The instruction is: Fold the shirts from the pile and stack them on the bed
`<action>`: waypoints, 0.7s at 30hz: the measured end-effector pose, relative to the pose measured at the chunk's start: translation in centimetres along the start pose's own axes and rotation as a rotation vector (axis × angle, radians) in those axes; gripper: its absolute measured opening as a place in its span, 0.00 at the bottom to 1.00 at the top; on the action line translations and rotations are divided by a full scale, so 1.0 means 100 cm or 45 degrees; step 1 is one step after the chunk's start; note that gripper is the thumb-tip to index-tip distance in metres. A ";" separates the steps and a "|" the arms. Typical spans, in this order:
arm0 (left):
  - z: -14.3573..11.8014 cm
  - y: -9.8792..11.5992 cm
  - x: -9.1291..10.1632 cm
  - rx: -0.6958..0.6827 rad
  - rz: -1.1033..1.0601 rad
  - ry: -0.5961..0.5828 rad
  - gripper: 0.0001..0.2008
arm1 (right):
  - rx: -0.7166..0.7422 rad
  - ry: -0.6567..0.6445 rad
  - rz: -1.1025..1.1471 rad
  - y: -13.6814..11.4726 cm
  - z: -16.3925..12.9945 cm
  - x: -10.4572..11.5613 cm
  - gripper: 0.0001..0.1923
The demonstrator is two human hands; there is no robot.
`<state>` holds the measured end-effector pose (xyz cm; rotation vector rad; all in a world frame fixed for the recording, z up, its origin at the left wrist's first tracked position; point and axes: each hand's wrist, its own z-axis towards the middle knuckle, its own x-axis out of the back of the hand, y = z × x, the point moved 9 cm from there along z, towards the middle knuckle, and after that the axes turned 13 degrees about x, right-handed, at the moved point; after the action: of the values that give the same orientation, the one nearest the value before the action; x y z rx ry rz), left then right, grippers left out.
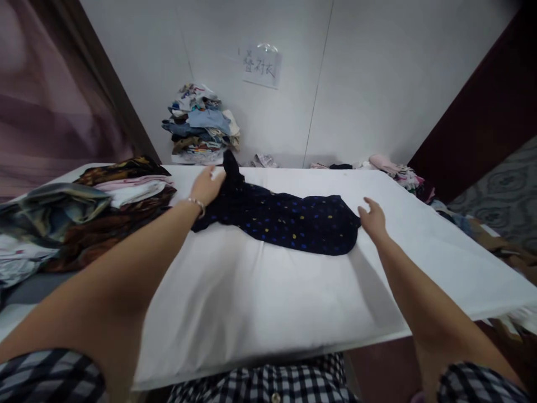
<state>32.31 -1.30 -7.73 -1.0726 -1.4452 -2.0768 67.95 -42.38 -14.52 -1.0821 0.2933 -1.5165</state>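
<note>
A heap of loose clothes (84, 212) lies at the far left of the counter (260, 302), at about nine o'clock. It has dark brown, pink, white and gray-blue pieces all mixed up.

Next comes the left hand (207, 187). It has a thin bracelet (197, 205) on the wrist. The hand rests on the left end of a dark blue dotted garment (285, 218), and its fingers curl over the cloth there. I cannot tell if it pinches the cloth or just presses on it.

The garment lies in the middle of the counter, a bit toward the far side. It is long and thin. Its long way runs from about ten o'clock to about four o'clock. The narrow end points up and away, toward the wall, and sticks up a little by the left hand. The wide end points to the right. It has small blue and yellow dots.

The right hand (372, 219) is open, with the fingers spread. It is at the wide right end of the garment, touching the edge or just beside it.

The counter has a smooth white cover. Behind it is a plain white wall with a paper sign (260, 66). A tall stack of folded clothes (200, 126) stands by the wall at about eleven o'clock. More clothes (394, 170) lie at the far right edge, at about two o'clock.
</note>
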 end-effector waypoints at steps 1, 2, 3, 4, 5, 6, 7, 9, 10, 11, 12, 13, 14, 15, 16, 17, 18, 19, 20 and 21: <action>-0.015 -0.009 -0.016 -0.031 0.032 -0.039 0.29 | 0.077 -0.112 0.025 -0.010 -0.016 -0.012 0.19; -0.033 -0.014 -0.037 -0.155 0.134 -0.145 0.24 | 0.154 -0.292 0.092 -0.023 -0.035 -0.029 0.18; -0.052 -0.019 -0.058 -0.287 0.248 -0.269 0.21 | 0.221 -0.496 0.169 -0.035 -0.057 -0.047 0.18; -0.068 -0.027 -0.074 -0.394 0.354 -0.356 0.19 | 0.298 -0.695 0.200 -0.048 -0.079 -0.063 0.18; -0.082 -0.034 -0.086 -0.492 0.444 -0.413 0.19 | 0.383 -0.861 0.190 -0.059 -0.099 -0.075 0.19; -0.091 -0.040 -0.094 -0.550 0.521 -0.438 0.21 | 0.470 -0.985 0.139 -0.067 -0.115 -0.083 0.21; -0.096 -0.045 -0.097 -0.572 0.584 -0.427 0.23 | 0.553 -1.066 0.059 -0.073 -0.126 -0.089 0.23; -0.095 -0.048 -0.098 -0.547 0.684 -0.360 0.27 | 0.668 -1.119 -0.097 -0.075 -0.133 -0.096 0.24; -0.094 -0.046 -0.098 -0.529 0.731 -0.329 0.27 | 0.691 -1.111 -0.151 -0.074 -0.131 -0.098 0.21; -0.092 -0.043 -0.099 -0.521 0.773 -0.307 0.26 | 0.689 -1.084 -0.184 -0.072 -0.127 -0.100 0.18; -0.092 -0.038 -0.100 -0.524 0.807 -0.298 0.23 | 0.666 -1.049 -0.198 -0.069 -0.122 -0.100 0.16; -0.092 -0.033 -0.102 -0.533 0.831 -0.298 0.20 | 0.632 -1.005 -0.193 -0.067 -0.116 -0.100 0.15; -0.093 -0.028 -0.103 -0.546 0.842 -0.296 0.17 | 0.593 -0.953 -0.170 -0.066 -0.111 -0.098 0.15; -0.093 -0.023 -0.102 -0.560 0.835 -0.285 0.14 | 0.553 -0.888 -0.131 -0.067 -0.105 -0.094 0.14; -0.093 -0.019 -0.098 -0.571 0.806 -0.263 0.12 | 0.520 -0.814 -0.077 -0.070 -0.100 -0.087 0.14; -0.092 -0.015 -0.091 -0.580 0.759 -0.239 0.11 | 0.496 -0.733 -0.016 -0.074 -0.096 -0.078 0.14; -0.092 -0.012 -0.081 -0.588 0.701 -0.214 0.09 | 0.482 -0.651 0.041 -0.079 -0.092 -0.067 0.14; -0.092 -0.010 -0.068 -0.592 0.632 -0.187 0.07 | 0.477 -0.576 0.085 -0.084 -0.090 -0.054 0.14; -0.094 -0.009 -0.053 -0.588 0.555 -0.161 0.05 | 0.482 -0.520 0.113 -0.089 -0.089 -0.042 0.14; -0.097 -0.010 -0.036 -0.579 0.482 -0.138 0.04 | 0.494 -0.494 0.127 -0.092 -0.091 -0.032 0.14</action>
<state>30.34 -10.11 -12.81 -1.5139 -0.7383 -2.1294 54.73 -40.44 -14.32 -1.0041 -0.2069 -1.1804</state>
